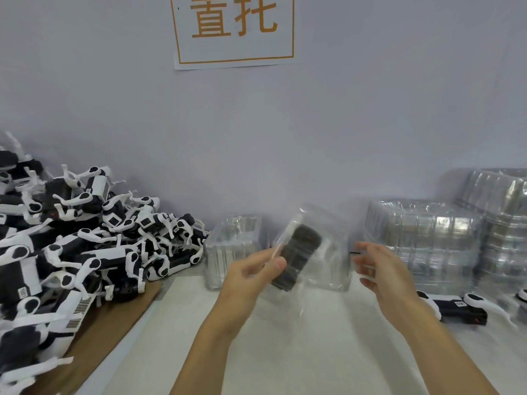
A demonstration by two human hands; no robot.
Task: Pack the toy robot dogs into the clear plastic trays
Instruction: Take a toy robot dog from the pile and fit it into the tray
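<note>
While the left hand (256, 269) pinches the near-left edge of a clear moulded plastic tray (316, 249), that tray hangs tilted above the pale tabletop (285, 337) with a black toy robot dog (298, 256) seated inside — blurred, so its detail is hard to read. Just right of the tray, the right hand (379, 269) hovers with fingers loosely spread, gripping nothing. Far left, a heap of black-and-white toy robot dogs (85, 238) sprawls over brown cardboard (114, 323). Stacks of empty clear trays (427, 238) stand far right, and one loose dog (459, 307) lies on the table before them.
</note>
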